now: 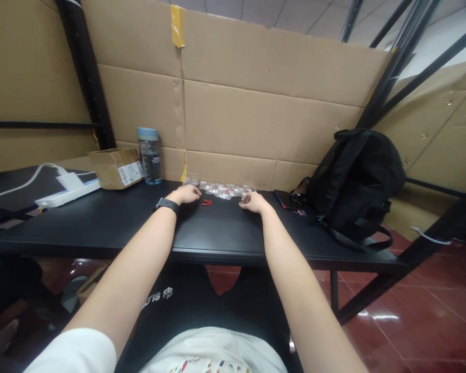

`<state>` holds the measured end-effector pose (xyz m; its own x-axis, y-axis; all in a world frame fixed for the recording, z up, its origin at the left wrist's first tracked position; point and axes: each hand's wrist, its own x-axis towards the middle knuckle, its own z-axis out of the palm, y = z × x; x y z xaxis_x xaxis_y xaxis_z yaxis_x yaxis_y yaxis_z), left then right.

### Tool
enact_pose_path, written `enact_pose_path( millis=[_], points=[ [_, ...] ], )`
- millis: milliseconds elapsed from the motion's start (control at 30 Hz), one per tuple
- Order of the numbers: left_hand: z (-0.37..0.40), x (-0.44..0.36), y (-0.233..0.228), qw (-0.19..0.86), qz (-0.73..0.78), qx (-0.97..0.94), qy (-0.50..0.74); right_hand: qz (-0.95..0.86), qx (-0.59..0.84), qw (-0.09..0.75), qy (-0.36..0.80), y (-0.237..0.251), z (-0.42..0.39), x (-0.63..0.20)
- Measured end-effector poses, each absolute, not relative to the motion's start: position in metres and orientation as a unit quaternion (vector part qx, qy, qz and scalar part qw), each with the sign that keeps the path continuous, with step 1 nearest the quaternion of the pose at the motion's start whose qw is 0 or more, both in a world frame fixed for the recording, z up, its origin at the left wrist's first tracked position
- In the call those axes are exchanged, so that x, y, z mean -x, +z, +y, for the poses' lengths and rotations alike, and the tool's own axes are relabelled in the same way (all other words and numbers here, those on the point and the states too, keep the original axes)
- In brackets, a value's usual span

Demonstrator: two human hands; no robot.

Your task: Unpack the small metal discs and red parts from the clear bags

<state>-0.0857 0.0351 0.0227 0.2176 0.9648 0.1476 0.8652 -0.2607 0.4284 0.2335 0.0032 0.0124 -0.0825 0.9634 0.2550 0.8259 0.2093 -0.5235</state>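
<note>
Your left hand [185,194] rests curled beside a red clip [206,202]; your right hand [252,201] pinches a small bag [244,203], the row of bags [225,190] behind untouched.

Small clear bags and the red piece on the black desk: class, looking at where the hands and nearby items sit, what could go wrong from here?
1. The small clear bags lie bunched between the left hand and right hand; a sweep might scatter them.
2. The tiny red piece lies loose and could easily get lost.
3. The water bottle stands near the power strip; a spill might reach it.
</note>
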Motion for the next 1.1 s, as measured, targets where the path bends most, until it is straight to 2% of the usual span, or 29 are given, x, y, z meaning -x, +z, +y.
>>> enact_pose_path(
  millis=[167, 400, 767, 1100],
  points=[
    [0.03, 0.085, 0.023, 0.198, 0.521, -0.813, 0.169, -0.737, 0.607, 0.261, 0.142, 0.013, 0.003, -0.228],
    [0.017, 0.054, 0.019, 0.049, 0.609, -0.776, 0.156, -0.776, 0.554, 0.267, 0.142, 0.015, 0.003, -0.224],
    [0.011, 0.043, 0.019, 0.036, 0.606, -0.781, 0.146, -0.822, 0.499, 0.182, 0.203, 0.027, -0.011, -0.224],
    [0.011, 0.034, 0.023, 0.107, 0.632, -0.708, 0.296, -0.824, 0.495, 0.174, 0.212, 0.034, -0.019, -0.212]
  ],
)
